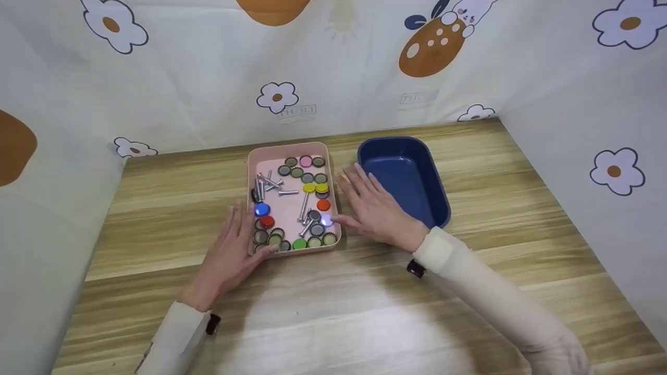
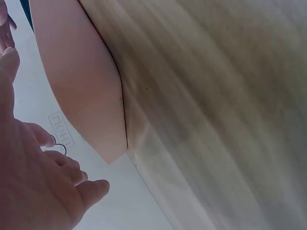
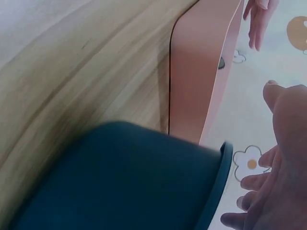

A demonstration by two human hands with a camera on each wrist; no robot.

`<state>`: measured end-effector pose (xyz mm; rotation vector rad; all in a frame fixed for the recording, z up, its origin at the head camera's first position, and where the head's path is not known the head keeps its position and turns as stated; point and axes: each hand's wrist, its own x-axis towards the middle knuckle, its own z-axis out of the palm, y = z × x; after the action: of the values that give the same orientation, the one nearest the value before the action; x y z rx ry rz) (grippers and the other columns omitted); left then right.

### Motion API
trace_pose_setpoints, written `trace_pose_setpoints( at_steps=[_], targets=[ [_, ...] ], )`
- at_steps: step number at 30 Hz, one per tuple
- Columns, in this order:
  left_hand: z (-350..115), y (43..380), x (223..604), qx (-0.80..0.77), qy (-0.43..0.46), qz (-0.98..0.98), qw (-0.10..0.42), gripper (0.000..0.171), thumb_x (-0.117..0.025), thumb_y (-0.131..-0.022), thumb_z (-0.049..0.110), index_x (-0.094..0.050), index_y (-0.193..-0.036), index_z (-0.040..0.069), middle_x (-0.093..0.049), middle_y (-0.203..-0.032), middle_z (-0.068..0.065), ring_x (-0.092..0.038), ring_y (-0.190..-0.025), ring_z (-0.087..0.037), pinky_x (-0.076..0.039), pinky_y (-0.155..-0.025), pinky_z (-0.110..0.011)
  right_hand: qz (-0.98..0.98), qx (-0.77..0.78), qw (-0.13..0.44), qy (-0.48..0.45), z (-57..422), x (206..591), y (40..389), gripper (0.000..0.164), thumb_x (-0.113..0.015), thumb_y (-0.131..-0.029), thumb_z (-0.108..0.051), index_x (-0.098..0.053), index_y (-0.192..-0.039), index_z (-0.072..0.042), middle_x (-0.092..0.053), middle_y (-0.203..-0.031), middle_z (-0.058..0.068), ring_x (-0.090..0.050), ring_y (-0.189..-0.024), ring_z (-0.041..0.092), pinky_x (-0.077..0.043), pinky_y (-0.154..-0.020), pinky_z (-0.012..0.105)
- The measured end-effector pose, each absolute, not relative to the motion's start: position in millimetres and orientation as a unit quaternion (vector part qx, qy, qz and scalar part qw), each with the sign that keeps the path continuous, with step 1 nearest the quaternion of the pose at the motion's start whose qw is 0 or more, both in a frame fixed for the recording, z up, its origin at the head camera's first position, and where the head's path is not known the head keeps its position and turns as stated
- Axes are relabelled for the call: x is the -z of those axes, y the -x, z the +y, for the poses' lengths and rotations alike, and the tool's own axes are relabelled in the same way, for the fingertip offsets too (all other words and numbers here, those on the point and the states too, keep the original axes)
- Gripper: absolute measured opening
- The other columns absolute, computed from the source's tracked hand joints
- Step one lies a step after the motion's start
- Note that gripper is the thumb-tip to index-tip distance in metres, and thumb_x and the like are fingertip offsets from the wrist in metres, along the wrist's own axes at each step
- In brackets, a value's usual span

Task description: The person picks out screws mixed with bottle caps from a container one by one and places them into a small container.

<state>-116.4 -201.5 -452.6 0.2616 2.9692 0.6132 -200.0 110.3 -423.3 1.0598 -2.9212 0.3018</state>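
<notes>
A pink tray [image 1: 281,200] lies on the table with bottle caps [image 1: 297,172] and metal bolts [image 1: 288,192] scattered inside it. Some caps are blue, red, yellow, green, orange or pink; others show their grey undersides. At the tray's near left corner is my left hand [image 1: 232,255], its fingers extended along the side and the thumb near the front rim. My right hand [image 1: 378,211] is spread between the tray and a dark blue bin [image 1: 406,182], thumb by the tray's right rim and fingers over the bin's left rim. Neither hand holds anything.
The blue bin stands just right of the tray, with nothing visible inside. Both rest on a wood-grain table [image 1: 323,312]. A pale fabric backdrop [image 1: 198,78] with flower prints encloses the back and sides.
</notes>
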Motion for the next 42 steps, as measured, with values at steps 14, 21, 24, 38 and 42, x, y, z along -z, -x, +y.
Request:
trace_pose_setpoints(
  at_steps=[14,21,24,38,42],
  targets=[
    [-198,117,461,-0.284,-0.041,0.953,0.102,0.126,-0.067,-0.081,0.071,0.016,-0.160,0.018,0.013,-0.169,-0.017,-0.009,-0.154,-0.046,-0.024,-0.120,-0.062,-0.917,-0.101,0.031,-0.384,88,431,195,0.079,-0.059,-0.097,-0.051,-0.030,-0.157,-0.009,-0.025,-0.164,0.022,-0.025,-0.152,0.043,-0.027,-0.123,0.059],
    [-196,118,464,-0.327,-0.029,0.939,0.105,0.125,-0.073,-0.081,0.061,0.018,-0.159,0.023,0.012,-0.168,-0.019,-0.007,-0.154,-0.046,-0.021,-0.122,-0.061,-0.911,-0.116,0.028,-0.394,80,435,196,0.072,-0.066,-0.095,-0.043,-0.040,-0.153,-0.010,-0.035,-0.160,0.021,-0.031,-0.150,0.040,-0.032,-0.122,0.056],
    [-196,119,465,-0.342,-0.030,0.933,0.103,0.124,-0.073,-0.083,0.058,0.019,-0.159,0.024,0.012,-0.168,-0.019,-0.005,-0.155,-0.044,-0.018,-0.123,-0.060,-0.906,-0.126,0.037,-0.402,77,435,197,0.067,-0.068,-0.095,-0.038,-0.044,-0.151,-0.012,-0.042,-0.155,0.020,-0.038,-0.146,0.037,-0.037,-0.118,0.055],
    [-196,120,466,-0.369,-0.033,0.925,0.090,0.114,-0.074,-0.089,0.041,0.013,-0.161,0.019,-0.005,-0.169,-0.018,-0.015,-0.154,-0.040,-0.018,-0.125,-0.057,-0.889,-0.138,0.068,-0.430,63,439,208,0.029,-0.076,-0.090,-0.016,-0.074,-0.118,-0.011,-0.062,-0.122,0.016,-0.059,-0.112,0.030,-0.053,-0.096,0.044],
    [-197,122,463,-0.375,-0.025,0.922,0.095,0.114,-0.076,-0.088,0.041,0.008,-0.162,0.018,-0.014,-0.168,-0.017,-0.024,-0.153,-0.039,-0.022,-0.124,-0.056,-0.893,-0.144,0.054,-0.423,58,439,209,0.021,-0.076,-0.089,-0.013,-0.077,-0.109,-0.009,-0.064,-0.117,0.016,-0.057,-0.110,0.030,-0.052,-0.094,0.044]
  ],
)
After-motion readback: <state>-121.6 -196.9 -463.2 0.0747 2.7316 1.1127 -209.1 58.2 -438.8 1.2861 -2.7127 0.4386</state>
